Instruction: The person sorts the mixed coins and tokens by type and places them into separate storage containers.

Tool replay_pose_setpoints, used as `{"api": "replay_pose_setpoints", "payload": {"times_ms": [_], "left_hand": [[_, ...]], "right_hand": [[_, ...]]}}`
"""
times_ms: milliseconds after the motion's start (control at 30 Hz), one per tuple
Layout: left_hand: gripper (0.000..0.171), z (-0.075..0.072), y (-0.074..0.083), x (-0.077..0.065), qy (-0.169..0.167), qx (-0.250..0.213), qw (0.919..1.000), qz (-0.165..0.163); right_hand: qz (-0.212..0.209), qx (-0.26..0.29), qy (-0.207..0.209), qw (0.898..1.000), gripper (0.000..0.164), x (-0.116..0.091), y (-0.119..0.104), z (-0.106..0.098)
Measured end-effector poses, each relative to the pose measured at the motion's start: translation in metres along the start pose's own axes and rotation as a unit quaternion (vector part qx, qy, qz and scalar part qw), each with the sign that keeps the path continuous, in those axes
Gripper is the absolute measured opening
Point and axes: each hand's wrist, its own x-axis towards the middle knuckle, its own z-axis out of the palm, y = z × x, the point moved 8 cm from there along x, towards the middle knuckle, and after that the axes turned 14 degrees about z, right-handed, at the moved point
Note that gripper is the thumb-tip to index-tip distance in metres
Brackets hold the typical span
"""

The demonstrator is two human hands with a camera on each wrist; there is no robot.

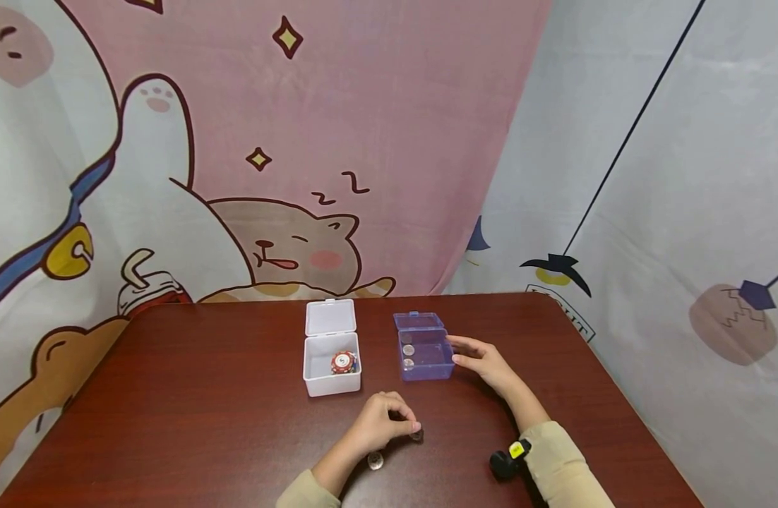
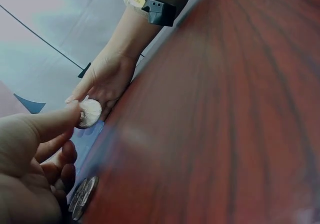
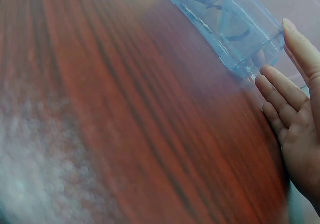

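Observation:
My left hand (image 1: 381,422) pinches a silver coin (image 2: 90,113) between thumb and fingers, just above the table in front of two boxes. Close to that hand, another coin (image 1: 375,461) lies on the table. My right hand (image 1: 486,362) is at the right side of a small see-through purple box (image 1: 427,372), its fingers extended and fingertips at the wall. The box's lid (image 1: 419,321) is tipped back, and a couple of coins (image 1: 409,350) lie inside along its left side. In the right wrist view, thumb and fingers (image 3: 282,92) flank the box's corner.
A white box (image 1: 333,384) with its lid raised stands left of the purple one and holds a red-and-white poker chip (image 1: 343,362) among other chips. A black device with a yellow tag (image 1: 519,449) sits at the right wrist. Printed cloth hangs behind the brown table (image 1: 205,395).

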Motion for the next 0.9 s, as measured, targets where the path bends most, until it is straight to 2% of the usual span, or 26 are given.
{"api": "replay_pose_setpoints", "payload": {"times_ms": [133, 267, 500, 600, 733, 900], "left_hand": [[0.009, -0.003, -0.003, 0.002, 0.032, -0.040, 0.9981, -0.035], [0.008, -0.007, 0.001, 0.005, 0.067, -0.051, 0.9951, -0.052], [0.008, -0.024, 0.039, 0.019, 0.119, -0.046, 0.9900, -0.060], [0.008, -0.031, 0.050, 0.025, 0.145, -0.042, 0.9862, -0.066], [0.009, -0.037, 0.053, 0.032, 0.184, -0.048, 0.9789, -0.075], [0.009, -0.039, 0.046, 0.036, 0.227, -0.072, 0.9665, -0.096]], "right_hand": [[0.001, -0.001, 0.001, 1.000, 0.045, 0.000, 0.001, -0.001], [0.001, -0.005, 0.003, 1.000, 0.044, 0.001, 0.001, -0.002], [0.005, -0.017, 0.010, 1.000, 0.044, 0.001, 0.002, -0.001], [0.003, -0.016, 0.011, 1.000, 0.044, 0.001, 0.001, -0.001], [0.006, -0.010, 0.007, 1.000, 0.045, 0.001, 0.000, -0.001], [0.012, -0.003, 0.000, 1.000, 0.045, 0.000, 0.001, 0.000]]}}
